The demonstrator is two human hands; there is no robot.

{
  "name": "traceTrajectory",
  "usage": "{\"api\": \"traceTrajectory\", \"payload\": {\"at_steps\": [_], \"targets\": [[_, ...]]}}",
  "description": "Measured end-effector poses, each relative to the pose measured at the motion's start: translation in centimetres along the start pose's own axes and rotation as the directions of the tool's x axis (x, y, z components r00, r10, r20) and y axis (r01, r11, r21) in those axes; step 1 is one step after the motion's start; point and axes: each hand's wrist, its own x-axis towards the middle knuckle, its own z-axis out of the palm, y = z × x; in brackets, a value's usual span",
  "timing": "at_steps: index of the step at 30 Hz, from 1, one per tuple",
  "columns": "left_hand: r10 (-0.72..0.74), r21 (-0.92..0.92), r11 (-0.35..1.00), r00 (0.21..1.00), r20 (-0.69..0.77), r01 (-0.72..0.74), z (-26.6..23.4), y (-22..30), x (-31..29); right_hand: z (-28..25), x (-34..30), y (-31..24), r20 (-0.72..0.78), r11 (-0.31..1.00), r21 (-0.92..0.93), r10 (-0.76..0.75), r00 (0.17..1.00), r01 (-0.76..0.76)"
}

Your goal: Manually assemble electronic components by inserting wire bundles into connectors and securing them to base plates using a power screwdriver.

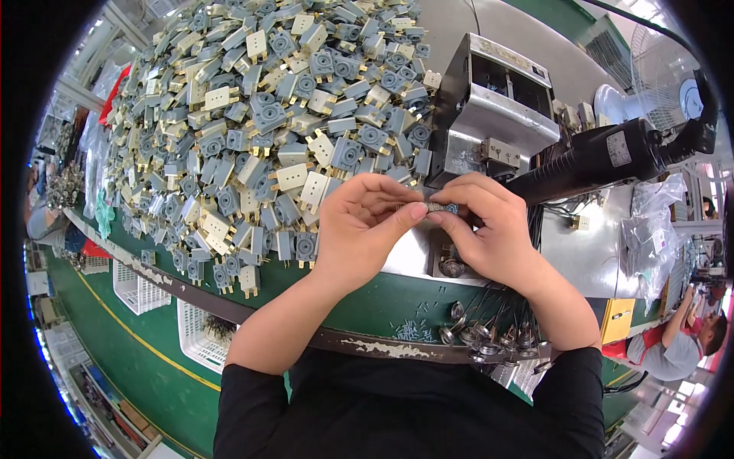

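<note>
My left hand and my right hand meet above the metal work plate, thumbs and fingers pinched together. Between their fingertips is a small grey part with a bluish end; the fingers cover most of it, so its kind does not show. Just under the right hand, a round dark metal piece sits in a small fixture at the bench's front. To the left rises a big heap of grey-and-cream electrical housings with brass-coloured terminals.
Behind my right hand stand a metal machine and a black cylindrical tool. Small screws and several round metal parts with thin stems lie along the front edge. White crates are below. Another person is at right.
</note>
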Motion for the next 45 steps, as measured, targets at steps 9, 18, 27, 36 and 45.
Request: {"api": "traceTrajectory", "payload": {"at_steps": [9,18,27,36,45], "targets": [[0.336,0.036,0.939,0.934,0.123,-0.342,-0.7,0.1,0.0,-0.8,0.1,0.1,0.069,1.000,0.019,0.016,0.998,-0.017],[0.134,0.045,0.990,0.991,0.000,-0.134,-0.6,0.5,0.0,-0.8,-0.8,-0.1,0.043,0.973,-0.216,-0.079,0.996,0.087],[-0.236,0.086,0.971,0.942,0.238,0.222,0.0,1.5,0.2,-0.5,-1.2,-0.2,-0.010,0.980,-0.148,-0.137,0.991,0.134],[-0.166,0.299,0.950,0.960,0.227,0.093,-0.2,1.9,0.1,-1.0,-1.1,0.3,-0.013,0.979,-0.148,-0.145,0.989,0.141],[-0.004,0.453,0.883,0.962,0.273,-0.125,-0.7,1.9,0.2,-1.8,-1.2,0.1,0.099,0.969,-0.199,-0.132,0.986,0.149]]}}
